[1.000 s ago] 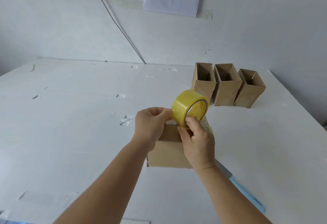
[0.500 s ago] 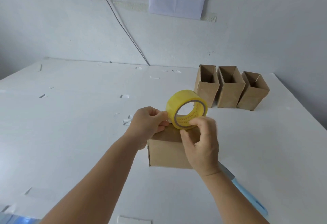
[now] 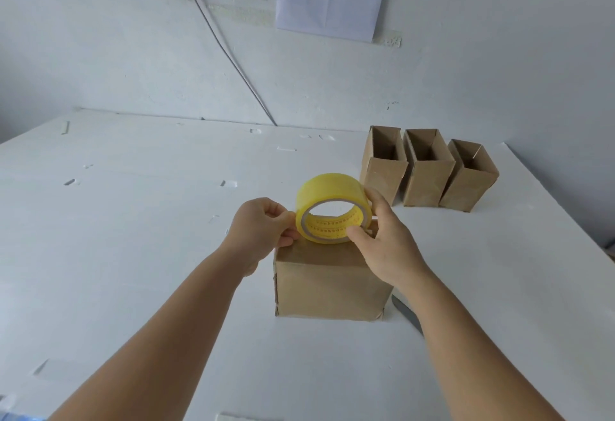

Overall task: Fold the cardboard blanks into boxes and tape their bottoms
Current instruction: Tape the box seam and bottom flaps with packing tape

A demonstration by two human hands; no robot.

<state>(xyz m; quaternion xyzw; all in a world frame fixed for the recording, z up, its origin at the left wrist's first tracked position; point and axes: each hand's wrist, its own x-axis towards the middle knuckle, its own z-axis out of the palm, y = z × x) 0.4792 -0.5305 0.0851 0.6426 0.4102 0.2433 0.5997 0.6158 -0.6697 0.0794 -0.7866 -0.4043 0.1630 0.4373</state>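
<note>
A brown cardboard box (image 3: 327,284) stands on the white table (image 3: 133,254) with its closed bottom facing up. Just above its top sits a yellow roll of tape (image 3: 332,207), its hole turned toward me. My right hand (image 3: 382,237) grips the roll, thumb inside the core and fingers over the outer rim. My left hand (image 3: 263,231) pinches the left edge of the roll, where the tape's loose end is; the end itself is too small to make out.
Three folded open-topped boxes (image 3: 429,171) stand in a row at the back right. A knife with a grey blade (image 3: 407,316) lies right of the box, partly under my right forearm. Small tape scraps dot the table. A cable (image 3: 233,58) runs down the wall.
The roll has turned so its hole faces me and has risen slightly. My right hand shifted to hold it through the core. The view tilted up.
</note>
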